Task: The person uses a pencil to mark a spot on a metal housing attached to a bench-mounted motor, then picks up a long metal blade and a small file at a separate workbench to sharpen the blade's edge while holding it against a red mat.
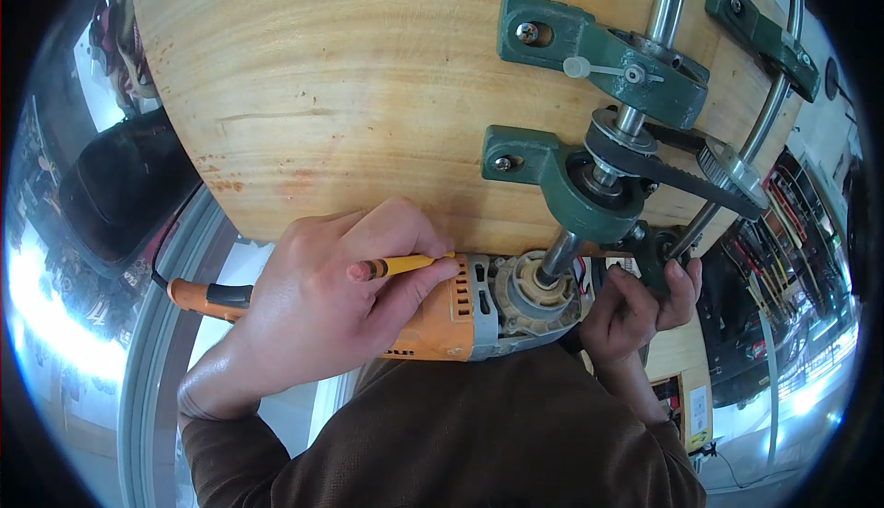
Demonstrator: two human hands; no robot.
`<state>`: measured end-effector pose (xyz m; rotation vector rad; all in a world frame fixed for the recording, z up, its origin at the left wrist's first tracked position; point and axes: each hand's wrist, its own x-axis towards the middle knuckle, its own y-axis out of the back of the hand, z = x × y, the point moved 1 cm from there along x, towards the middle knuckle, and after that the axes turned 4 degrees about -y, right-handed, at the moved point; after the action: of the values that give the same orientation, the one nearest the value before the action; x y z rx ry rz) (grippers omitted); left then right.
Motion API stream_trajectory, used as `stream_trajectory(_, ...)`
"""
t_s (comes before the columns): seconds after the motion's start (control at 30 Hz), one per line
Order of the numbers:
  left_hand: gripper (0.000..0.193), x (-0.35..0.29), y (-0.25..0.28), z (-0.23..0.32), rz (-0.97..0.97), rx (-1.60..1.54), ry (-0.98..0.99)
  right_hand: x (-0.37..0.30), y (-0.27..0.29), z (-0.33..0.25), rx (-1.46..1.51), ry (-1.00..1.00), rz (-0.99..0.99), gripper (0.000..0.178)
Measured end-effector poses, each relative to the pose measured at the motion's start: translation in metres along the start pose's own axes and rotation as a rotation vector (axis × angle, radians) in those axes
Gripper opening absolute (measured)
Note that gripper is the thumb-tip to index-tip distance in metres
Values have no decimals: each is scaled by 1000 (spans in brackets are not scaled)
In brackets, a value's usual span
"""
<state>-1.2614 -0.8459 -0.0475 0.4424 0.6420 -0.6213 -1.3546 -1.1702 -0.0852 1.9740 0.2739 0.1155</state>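
Head view: the left hand (341, 296) is wrapped over the orange angle grinder (460, 310), pinching a yellow pencil (405, 265) against its body. The right hand (640, 303) is curled closed around a dark part beside the steel shaft (562, 255), below the wooden board (350, 93).
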Motion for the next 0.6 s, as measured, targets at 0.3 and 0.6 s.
stream_trajectory(0.3,14,2,1,2,-17,10,20,-2,-1,1,0,-12,7,27)
stream_trajectory(0.6,14,3,1,2,-8,-23,19,-1,0,-1,-7,-10,20,29)
